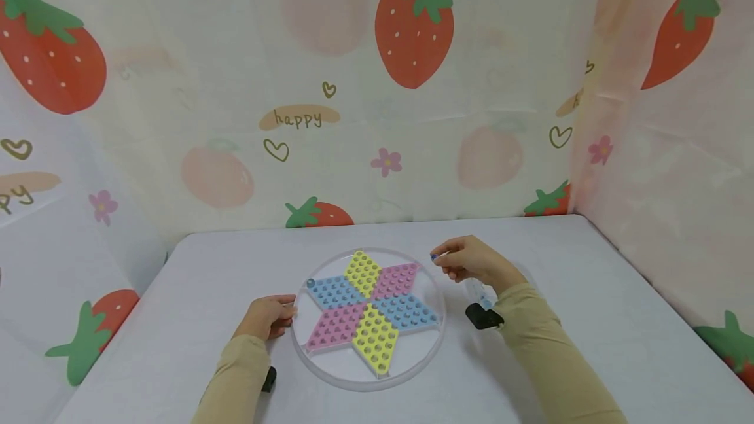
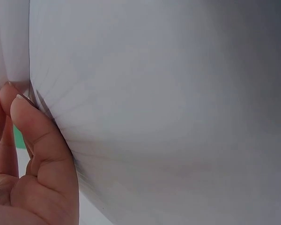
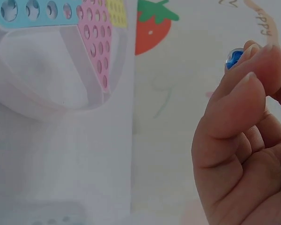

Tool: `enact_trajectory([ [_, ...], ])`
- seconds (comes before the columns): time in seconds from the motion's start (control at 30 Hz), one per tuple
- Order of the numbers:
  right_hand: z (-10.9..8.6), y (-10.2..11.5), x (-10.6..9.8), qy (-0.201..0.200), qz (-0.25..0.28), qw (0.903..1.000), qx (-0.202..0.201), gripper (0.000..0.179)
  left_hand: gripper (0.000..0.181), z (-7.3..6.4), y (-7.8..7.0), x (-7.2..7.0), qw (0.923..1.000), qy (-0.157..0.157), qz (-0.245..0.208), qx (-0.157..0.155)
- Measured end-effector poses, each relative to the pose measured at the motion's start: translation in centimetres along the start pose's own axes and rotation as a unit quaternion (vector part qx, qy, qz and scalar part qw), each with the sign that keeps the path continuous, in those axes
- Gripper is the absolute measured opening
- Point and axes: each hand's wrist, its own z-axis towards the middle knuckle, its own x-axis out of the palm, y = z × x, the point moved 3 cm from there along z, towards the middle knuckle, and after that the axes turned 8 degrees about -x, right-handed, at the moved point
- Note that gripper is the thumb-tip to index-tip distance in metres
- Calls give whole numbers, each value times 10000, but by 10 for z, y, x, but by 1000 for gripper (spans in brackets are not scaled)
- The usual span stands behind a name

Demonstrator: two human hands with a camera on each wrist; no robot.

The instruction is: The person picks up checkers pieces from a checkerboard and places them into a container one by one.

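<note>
A round, clear-rimmed Chinese checkers board lies on the table, its star made of yellow, pink and blue points with rows of holes. My left hand holds the board's left rim between thumb and fingers; in the left wrist view the thumb and fingertips meet at a pale edge. Beyond the board's upper right side, my right hand is raised and pinches a clear marble with a blue swirl at its fingertips. One marble sits at the tip of the left blue point.
A clear container with bluish contents stands right of the board, partly hidden by the right wrist. The white table ends at a strawberry-print backdrop behind and at the sides. Black straps circle both wrists.
</note>
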Motion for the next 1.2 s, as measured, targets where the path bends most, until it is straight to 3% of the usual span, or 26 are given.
enact_trajectory([
  [0.57, -14, -3, -18, -137, 39, 9999, -14, 35, 42, 9, 3, 1, 10000, -35, 73, -43],
  [1.2, -26, -12, -40, -287, -207, 9994, 9, 38, 44, 4, 2, -1, 10000, 52, 3, 56],
])
